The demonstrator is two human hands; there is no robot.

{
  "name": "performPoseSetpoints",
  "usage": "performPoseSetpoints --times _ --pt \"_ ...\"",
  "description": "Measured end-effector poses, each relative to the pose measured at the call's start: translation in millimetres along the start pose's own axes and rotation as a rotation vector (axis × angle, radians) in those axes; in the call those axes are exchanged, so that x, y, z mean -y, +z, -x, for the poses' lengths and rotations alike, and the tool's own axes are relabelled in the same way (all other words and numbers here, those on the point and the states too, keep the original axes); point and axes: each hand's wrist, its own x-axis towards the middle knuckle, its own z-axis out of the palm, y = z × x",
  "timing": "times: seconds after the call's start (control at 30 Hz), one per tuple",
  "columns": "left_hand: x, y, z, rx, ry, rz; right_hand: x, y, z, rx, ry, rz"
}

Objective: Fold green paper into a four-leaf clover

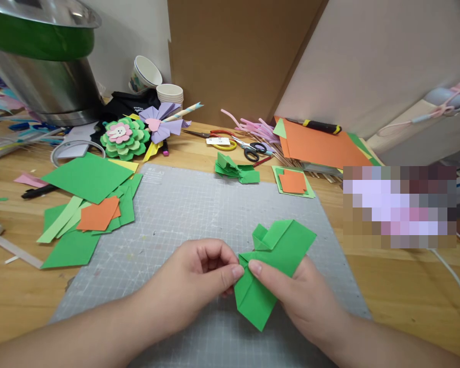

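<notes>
A partly folded sheet of green paper (287, 248) is held up over the grey cutting mat (168, 204). My right hand (302, 291) grips it, thumb on the front face and the other fingers hidden behind. My left hand (207, 271) pinches the paper's left edge between thumb and fingertips, close to a crease. Small folded flaps stand up along the sheet's upper left side. Beyond the hands, a folded green paper piece (235, 169) lies at the mat's far edge, left of a stack of small orange and green squares (293, 181).
Green sheets (92, 176) and orange scraps (97, 214) overlap the mat's left side. Behind are a paper flower (124, 138), scissors (249, 145), paper cups (169, 93), orange sheets (318, 143) with a utility knife (322, 126), and a metal pot (61, 82). A cable (454, 278) runs along the right.
</notes>
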Motion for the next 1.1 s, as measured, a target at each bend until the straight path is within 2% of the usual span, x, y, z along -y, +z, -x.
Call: performPoseSetpoints --times 0.07,0.2,0.4,0.57,0.8,1.1 --pt "-1 0.7 0 -0.01 0.005 -0.029 4 4 -1 -0.018 -0.02 0.044" --pt "-1 1.9 1 -0.023 0.009 -0.066 7 7 -2 0.041 -0.033 0.037" --pt "1 1.8 1 -0.038 0.039 -0.101 -2 1 0 0.026 -0.01 0.0" --pt "1 2.3 3 -0.071 0.122 -0.187 -7 -2 0 0.003 0.017 -0.079" --pt "0 5.9 3 -0.075 0.156 -0.25 -6 1 -2 -0.085 0.054 0.028" --pt "-1 5.6 6 -0.073 0.151 -0.3 2 4 0 -0.079 0.112 0.143"
